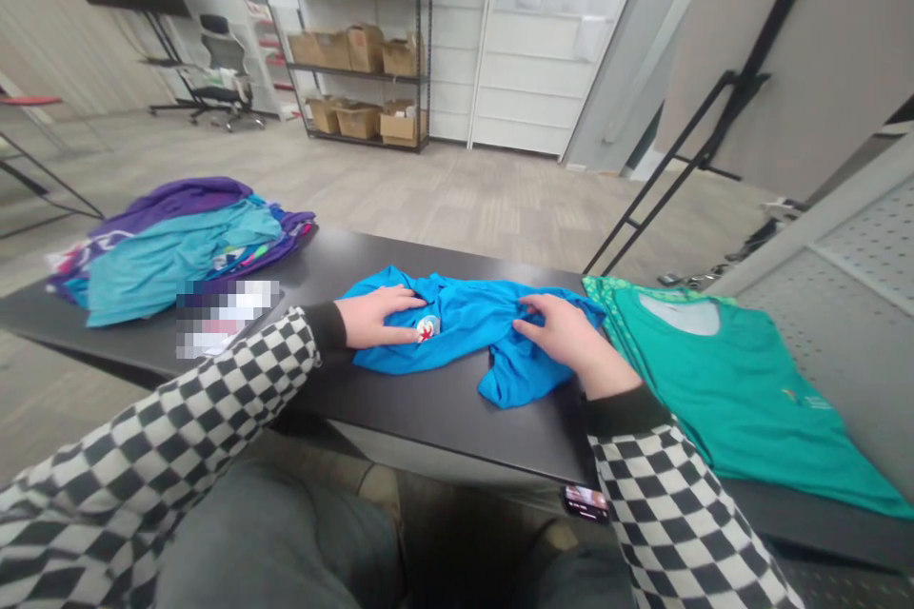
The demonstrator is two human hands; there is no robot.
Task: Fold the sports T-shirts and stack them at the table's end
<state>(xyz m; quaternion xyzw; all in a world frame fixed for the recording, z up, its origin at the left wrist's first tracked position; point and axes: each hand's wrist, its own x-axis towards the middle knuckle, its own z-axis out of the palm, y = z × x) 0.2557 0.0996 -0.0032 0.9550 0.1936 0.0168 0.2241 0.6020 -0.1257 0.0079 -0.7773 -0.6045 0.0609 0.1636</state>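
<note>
A crumpled bright blue garment (pixel 464 324) lies across the middle of the dark table, with a small round white-and-red emblem on its left part. My left hand (pixel 382 314) rests palm down on that left part, fingers stretched out, the thumb touching the emblem's edge. On the garment's right part is my right hand (pixel 557 328), its fingers bent and its thumb apart from them. The cloth is wrinkled around those fingertips, and one fold hangs toward the table's front edge. Neither hand lifts the cloth off the table.
Purple and teal clothes (pixel 178 238) are heaped at the table's left end, beside a blurred-out flat item (pixel 232 319). Spread-out green shirts (pixel 743 371) lie stacked at the right. A lit phone (pixel 586 502) sits below the front edge. Shelves with cardboard boxes (pixel 361 48) stand behind.
</note>
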